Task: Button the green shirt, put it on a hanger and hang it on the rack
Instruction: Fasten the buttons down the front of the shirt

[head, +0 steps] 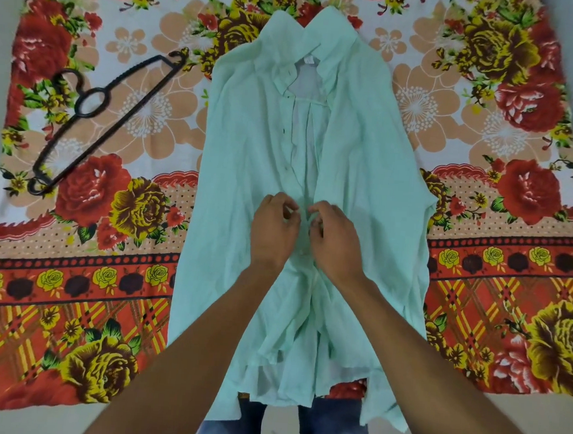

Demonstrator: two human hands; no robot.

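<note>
A pale green shirt (368,148) lies flat on its back, collar at the far end, hem hanging toward me. Its front is open above my hands, with the inner back showing through the gap. My left hand (272,231) pinches the left front edge at mid-length. My right hand (336,240) pinches the right front edge just beside it, fingertips almost touching. A black plastic hanger (99,115) lies diagonally on the cloth to the left of the shirt, its hook toward the left.
A floral red, yellow and peach sheet (81,270) covers the surface under everything. Pale floor (518,423) shows around its edges. My blue-jeaned legs (328,430) are below the shirt hem. No rack is in view.
</note>
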